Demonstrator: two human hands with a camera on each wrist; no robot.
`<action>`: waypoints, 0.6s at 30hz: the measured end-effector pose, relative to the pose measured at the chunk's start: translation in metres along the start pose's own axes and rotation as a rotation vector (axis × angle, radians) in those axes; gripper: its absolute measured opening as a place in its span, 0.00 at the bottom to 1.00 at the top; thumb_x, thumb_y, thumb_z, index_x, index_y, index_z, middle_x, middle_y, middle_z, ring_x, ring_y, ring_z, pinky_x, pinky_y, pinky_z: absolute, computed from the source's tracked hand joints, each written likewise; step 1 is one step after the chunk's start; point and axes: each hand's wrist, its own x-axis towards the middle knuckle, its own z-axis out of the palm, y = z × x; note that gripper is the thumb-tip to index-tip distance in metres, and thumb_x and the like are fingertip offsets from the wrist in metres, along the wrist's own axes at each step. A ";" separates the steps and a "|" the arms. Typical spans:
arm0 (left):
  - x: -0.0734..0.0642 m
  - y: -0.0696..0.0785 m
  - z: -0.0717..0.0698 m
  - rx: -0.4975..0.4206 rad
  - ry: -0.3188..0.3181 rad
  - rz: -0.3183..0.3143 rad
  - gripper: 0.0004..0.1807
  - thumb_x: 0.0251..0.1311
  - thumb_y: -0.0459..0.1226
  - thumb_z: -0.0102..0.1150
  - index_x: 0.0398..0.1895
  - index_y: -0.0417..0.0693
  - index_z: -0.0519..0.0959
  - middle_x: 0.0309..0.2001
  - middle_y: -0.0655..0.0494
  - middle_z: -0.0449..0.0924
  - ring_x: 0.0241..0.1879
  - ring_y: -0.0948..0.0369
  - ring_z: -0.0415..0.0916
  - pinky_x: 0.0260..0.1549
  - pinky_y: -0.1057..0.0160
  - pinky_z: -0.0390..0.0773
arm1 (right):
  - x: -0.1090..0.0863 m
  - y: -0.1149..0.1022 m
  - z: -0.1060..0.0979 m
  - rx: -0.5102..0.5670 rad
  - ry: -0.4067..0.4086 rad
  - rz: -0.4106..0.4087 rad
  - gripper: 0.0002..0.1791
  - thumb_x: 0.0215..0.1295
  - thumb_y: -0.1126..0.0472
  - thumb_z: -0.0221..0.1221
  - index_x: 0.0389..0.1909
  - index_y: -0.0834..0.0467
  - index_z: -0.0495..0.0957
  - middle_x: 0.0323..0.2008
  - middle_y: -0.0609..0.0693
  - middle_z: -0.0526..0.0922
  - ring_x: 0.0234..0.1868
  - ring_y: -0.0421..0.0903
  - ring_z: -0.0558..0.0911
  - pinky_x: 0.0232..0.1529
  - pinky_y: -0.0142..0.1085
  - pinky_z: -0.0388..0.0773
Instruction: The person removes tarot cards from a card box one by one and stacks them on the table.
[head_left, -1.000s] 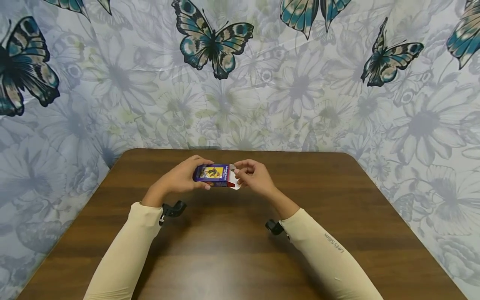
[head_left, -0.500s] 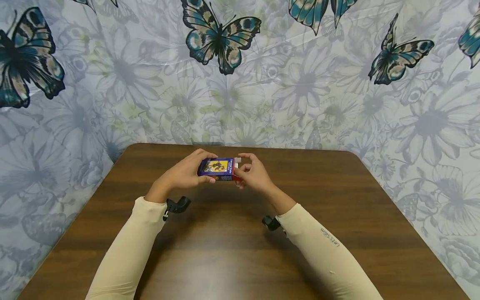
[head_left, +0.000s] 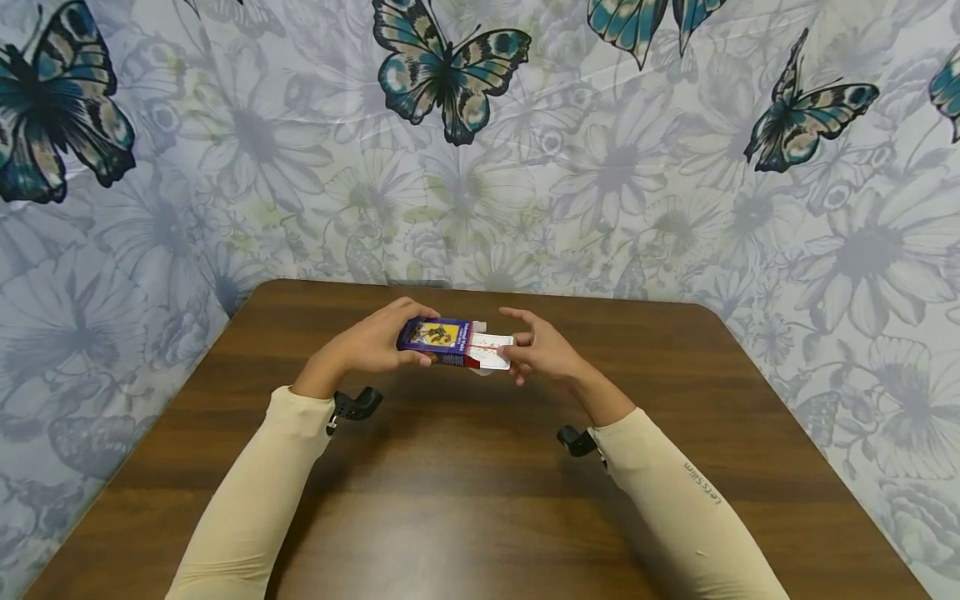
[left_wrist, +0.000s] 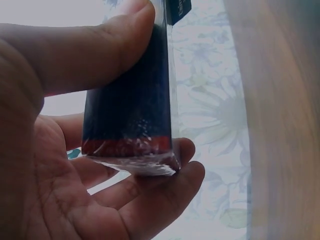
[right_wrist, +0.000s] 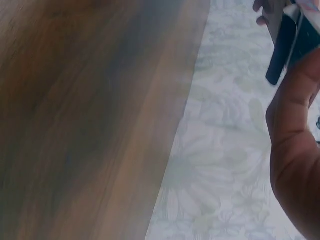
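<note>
One box (head_left: 437,337) hung above the tabletop (head_left: 465,492) toward its far edge, gripped between thumb and fingers by the left hand (head_left: 373,340); the right hand (head_left: 551,354) pinched a white piece (head_left: 489,348) protruding from it.

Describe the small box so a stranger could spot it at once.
Find the brown table, then the left hand over its far half. It grips the box. Unlike the cream sleeves, this is blue with a yellow picture, a white piece jutting from one end.
</note>
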 end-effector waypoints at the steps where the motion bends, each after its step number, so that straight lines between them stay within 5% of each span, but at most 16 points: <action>1: 0.000 0.000 0.000 -0.001 -0.002 0.007 0.37 0.53 0.46 0.73 0.66 0.49 0.70 0.59 0.48 0.70 0.54 0.54 0.70 0.56 0.49 0.72 | -0.002 0.000 -0.003 -0.010 -0.027 0.004 0.42 0.65 0.71 0.58 0.76 0.54 0.50 0.21 0.49 0.76 0.21 0.46 0.78 0.21 0.35 0.79; 12: -0.002 -0.003 0.001 0.001 -0.021 0.006 0.38 0.55 0.48 0.72 0.67 0.49 0.69 0.61 0.48 0.69 0.56 0.52 0.69 0.57 0.47 0.70 | -0.013 0.004 -0.015 -0.097 -0.239 0.008 0.48 0.63 0.69 0.63 0.78 0.46 0.48 0.28 0.54 0.83 0.20 0.45 0.79 0.21 0.36 0.78; 18: -0.001 -0.004 -0.001 -0.004 -0.016 0.002 0.37 0.55 0.49 0.71 0.66 0.49 0.69 0.60 0.48 0.69 0.56 0.52 0.69 0.57 0.47 0.70 | -0.015 0.006 -0.009 -0.175 -0.286 -0.015 0.52 0.64 0.67 0.63 0.79 0.38 0.43 0.23 0.57 0.79 0.19 0.45 0.78 0.19 0.46 0.79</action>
